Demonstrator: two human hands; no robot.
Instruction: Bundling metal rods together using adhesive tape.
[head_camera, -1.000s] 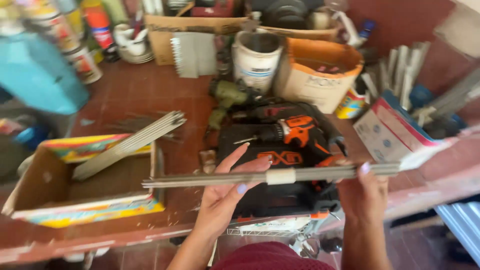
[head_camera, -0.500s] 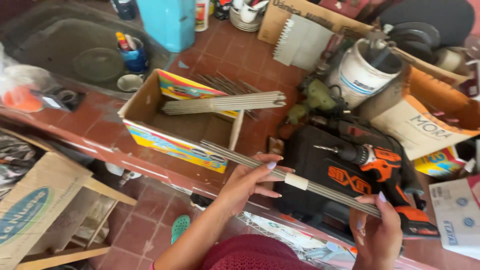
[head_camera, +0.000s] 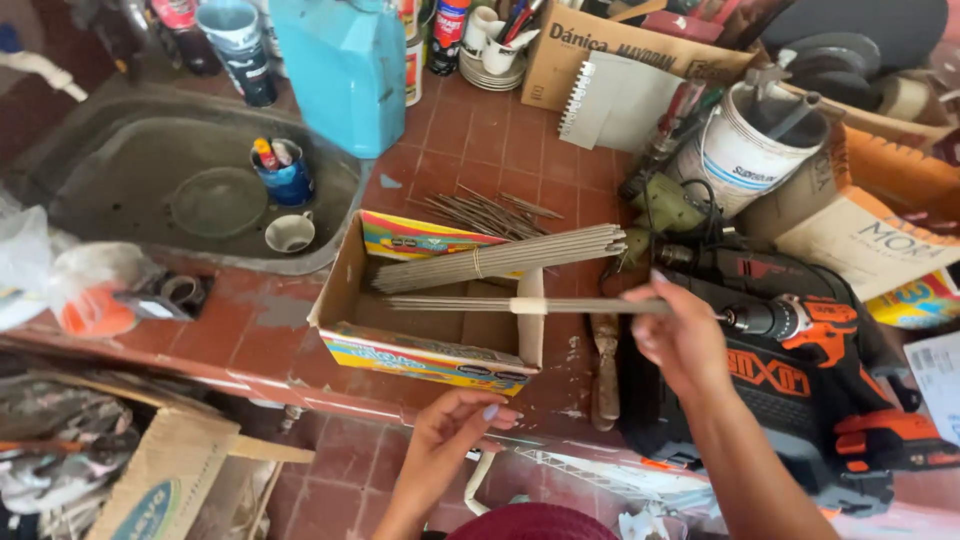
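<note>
My right hand (head_camera: 682, 335) grips one end of a taped bundle of thin grey rods (head_camera: 500, 304) and holds it level over an open cardboard box (head_camera: 345, 290) with colourful printed sides. A second tied bundle of grey rods (head_camera: 500, 258) lies across the box's far flap. My left hand (head_camera: 455, 430) hangs empty below the counter's front edge, fingers loosely apart, near the box's front wall.
An orange-and-black cordless drill (head_camera: 800, 320) rests on a black tool bag (head_camera: 780, 400) right of the box. Loose rods (head_camera: 480, 212) lie on the red tiled counter (head_camera: 270, 335). A grey sink (head_camera: 120, 180) is at left. A blue jug (head_camera: 345, 70) and white bucket (head_camera: 745, 155) stand behind.
My left hand has let go of the taped bundle and dropped below the counter edge. My right hand has carried the bundle left over the box. The view shifted left toward the sink.
</note>
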